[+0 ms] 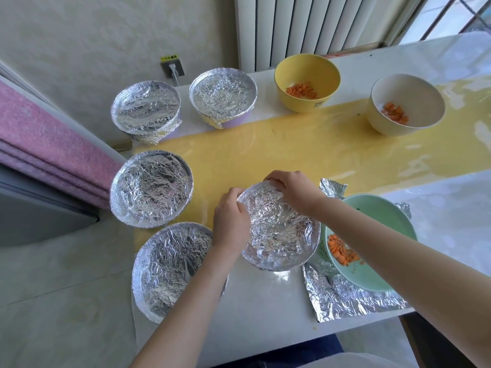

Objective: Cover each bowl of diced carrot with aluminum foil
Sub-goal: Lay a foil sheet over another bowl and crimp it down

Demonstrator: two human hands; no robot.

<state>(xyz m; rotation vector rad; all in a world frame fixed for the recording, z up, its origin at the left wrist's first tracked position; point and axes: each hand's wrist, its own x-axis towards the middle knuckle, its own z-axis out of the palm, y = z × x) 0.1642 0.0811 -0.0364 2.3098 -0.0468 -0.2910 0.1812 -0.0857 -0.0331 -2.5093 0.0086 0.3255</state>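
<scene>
Foil cover [279, 232] lies crumpled over the bowl right in front of us, mid-surface, w/ both hands at its far side. Left grip [229, 219] has its fingers curled onto the far-left rim, pinching the foil down. Right grip [289, 189] is curled over the far rim, doing likewise. Near & right edges look tucked, so we judge this bowl nearly done.

Next is prob. the green bowl [385, 208], just right of the covered one and almost touching it, w/ diced carrot [341, 252] open inside. It stands on loose foil [353, 298] that spreads toward the near edge & pokes out behind. Right grip is nearer; its forearm crosses above that bowl. The bowl is round, so no long axis.

Yellow bowl [297, 73] & white bowl [414, 94] wait uncovered, far right, well apart from both hands. Four finished ones stand at left; the nearest finished bowl [170, 269] is partly under the left forearm.

Surface [265, 301] is pale w/ a yellow strip [265, 144]; radiator [305, 25] & window [457, 17] behind, pink cloth [39, 134] at left.
</scene>
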